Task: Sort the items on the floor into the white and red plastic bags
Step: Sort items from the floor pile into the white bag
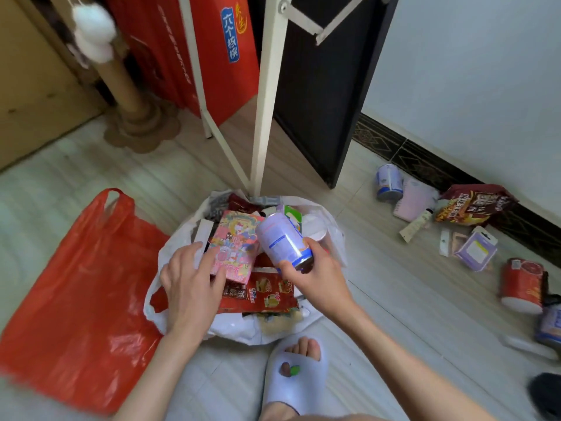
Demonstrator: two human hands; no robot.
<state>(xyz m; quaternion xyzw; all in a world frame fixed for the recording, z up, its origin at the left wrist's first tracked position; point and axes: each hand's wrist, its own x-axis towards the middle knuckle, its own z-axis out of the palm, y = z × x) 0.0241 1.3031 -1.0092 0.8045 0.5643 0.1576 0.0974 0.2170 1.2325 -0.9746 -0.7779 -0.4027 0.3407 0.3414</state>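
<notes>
The white plastic bag (334, 235) lies open on the floor in the middle, holding several packets and boxes. My right hand (315, 281) grips a blue-and-white can (282, 238) tilted over the bag's mouth. My left hand (191, 284) rests on a pink patterned box (236, 244) inside the bag, fingers spread against its left edge. A red snack packet (261, 296) lies under the box. The red plastic bag (76, 287) lies flat to the left. More items remain on the floor at right: a second blue can (388, 182), a brown snack bag (473, 205), a red cup (522, 284).
A white rack leg (267, 95) stands just behind the white bag, with a red carton (212, 56) and a dark panel (321, 86) beyond. A pink notebook (414, 200), a white tube (416, 224) and a purple packet (476, 250) lie at right. My slippered foot (294, 369) is below the bag.
</notes>
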